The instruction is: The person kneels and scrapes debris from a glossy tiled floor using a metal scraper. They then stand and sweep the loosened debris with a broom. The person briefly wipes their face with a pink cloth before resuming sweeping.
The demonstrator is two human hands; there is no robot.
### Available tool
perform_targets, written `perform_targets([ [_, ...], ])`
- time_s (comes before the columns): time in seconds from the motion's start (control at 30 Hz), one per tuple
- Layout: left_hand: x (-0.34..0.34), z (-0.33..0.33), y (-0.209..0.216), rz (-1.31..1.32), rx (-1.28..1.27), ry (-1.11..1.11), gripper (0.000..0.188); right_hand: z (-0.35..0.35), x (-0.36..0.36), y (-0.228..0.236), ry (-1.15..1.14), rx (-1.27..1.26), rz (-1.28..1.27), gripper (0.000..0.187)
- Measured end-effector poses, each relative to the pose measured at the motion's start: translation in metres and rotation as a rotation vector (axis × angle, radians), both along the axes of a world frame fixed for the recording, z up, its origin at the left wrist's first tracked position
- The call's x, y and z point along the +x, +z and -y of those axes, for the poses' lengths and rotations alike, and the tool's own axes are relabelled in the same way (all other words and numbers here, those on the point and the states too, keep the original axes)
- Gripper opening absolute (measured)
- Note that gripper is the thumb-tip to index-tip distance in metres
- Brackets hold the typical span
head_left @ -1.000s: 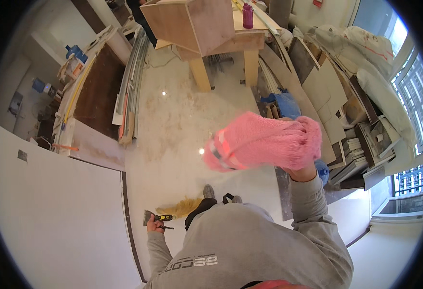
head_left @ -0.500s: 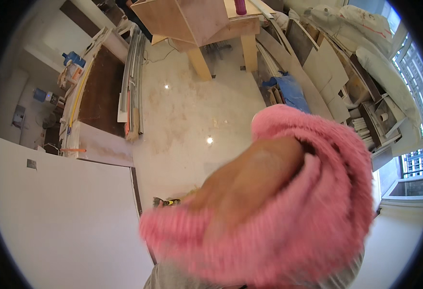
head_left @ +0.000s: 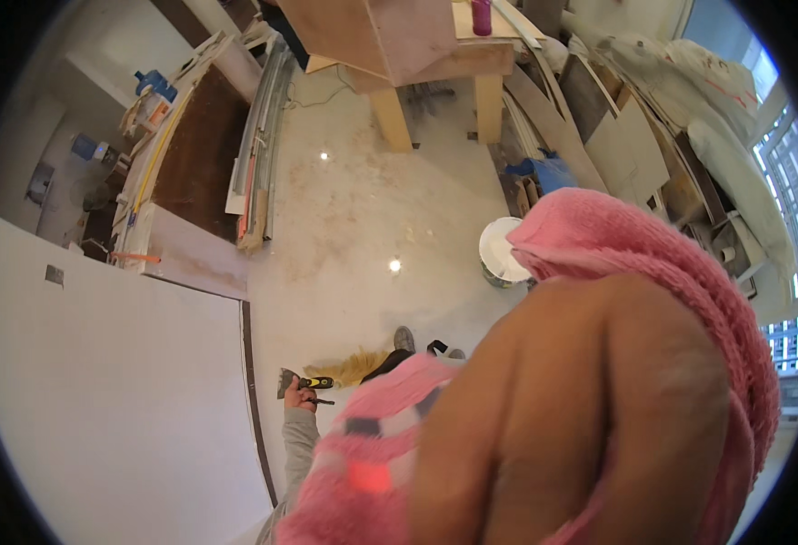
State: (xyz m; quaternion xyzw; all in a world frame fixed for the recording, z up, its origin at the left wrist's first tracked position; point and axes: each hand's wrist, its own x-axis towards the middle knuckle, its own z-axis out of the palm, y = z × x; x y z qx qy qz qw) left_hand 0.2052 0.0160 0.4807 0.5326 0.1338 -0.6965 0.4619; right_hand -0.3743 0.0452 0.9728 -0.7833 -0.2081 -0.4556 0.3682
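Observation:
Large and close in the view is my right hand, its fingers closed on a fluffy pink towel. The towel fans out above and to the right of the fingers, and another part with grey and red patches hangs to their left. Lower down, my left hand, in a grey sleeve, grips a putty knife with a black and yellow handle; its blade points left. A thin dark piece sticks out of the same hand, its kind unclear. Pale yellow bristles show just beyond the putty knife.
A white-topped bucket stands on the floor beyond the towel. A white panel borders the left side. Ahead is a wooden worktable; boards lean at right, and long metal strips lie at left. A shoe shows below.
My right hand and the towel have shifted right and come closer, uncovering the bucket, the bristles and a shoe. My left hand with the putty knife now shows more fully.

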Motion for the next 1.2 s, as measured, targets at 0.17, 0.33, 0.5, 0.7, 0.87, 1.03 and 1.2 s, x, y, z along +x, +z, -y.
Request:
perform_targets([
  [0.17,0.007,-0.011,-0.002,0.055,-0.029,0.007,0.027,0.0,-0.001,0.006,0.037,-0.016,-0.015,0.049],
  [0.33,0.007,-0.017,0.006,0.062,0.019,0.085,0.024,0.006,-0.002,0.005,0.09,-0.044,-0.014,0.048],
  [0.5,0.005,-0.022,0.007,0.112,0.015,0.066,0.024,0.014,0.004,0.009,0.138,-0.062,-0.027,0.047],
  [0.7,0.018,-0.036,-0.015,0.092,-0.036,0.117,0.025,0.019,0.016,0.01,0.155,-0.057,-0.05,0.046],
  [0.87,0.021,-0.031,-0.015,-0.023,0.037,0.132,0.027,0.031,0.025,0.014,0.172,-0.065,-0.065,0.045],
  [1.03,0.037,-0.047,-0.025,-0.032,-0.013,0.136,0.024,0.028,0.021,0.008,0.186,-0.072,-0.054,0.044],
  [1.2,0.016,-0.029,-0.023,-0.048,0.02,0.112,0.025,0.025,0.013,0.013,0.152,-0.055,-0.077,0.043],
])
